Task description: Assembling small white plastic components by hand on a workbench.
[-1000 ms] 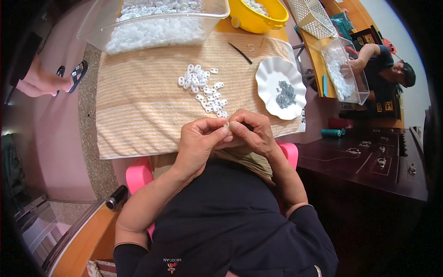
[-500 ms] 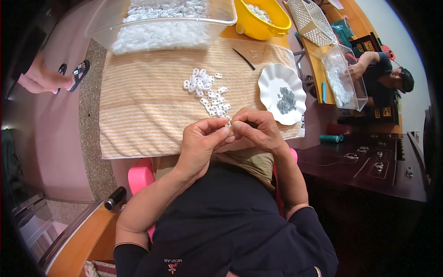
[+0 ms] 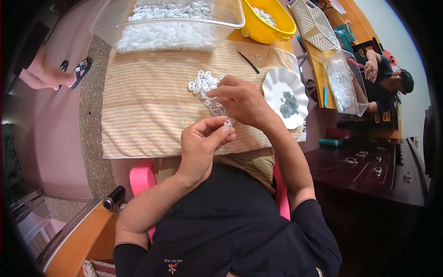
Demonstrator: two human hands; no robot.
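Observation:
My left hand (image 3: 203,143) is closed, pinching a small white plastic piece with holes (image 3: 228,123) between thumb and fingertips, near the front of the cloth. Over the pile of white two-holed pieces (image 3: 201,85) reaches my right hand (image 3: 244,101), its fingers stretched out to the left and slightly apart. Nothing shows in its fingers. This hand and its wrist cover part of the pile. To the right of it stands a white scalloped plate (image 3: 273,83) bearing a heap of small grey, clear-looking bits (image 3: 289,104).
A striped towel (image 3: 134,106) covers the table. At the back stand a clear bin of white pieces (image 3: 168,37) and a yellow tub (image 3: 277,34). A thin black stick (image 3: 248,62) lies near the plate. Another person (image 3: 385,83) sits at the right beside a clear bin (image 3: 362,101).
My right hand has left my left hand and moved up over the pile, its fingers extending. My left hand stays in place with the white piece. The other person's hand has lifted from their bin.

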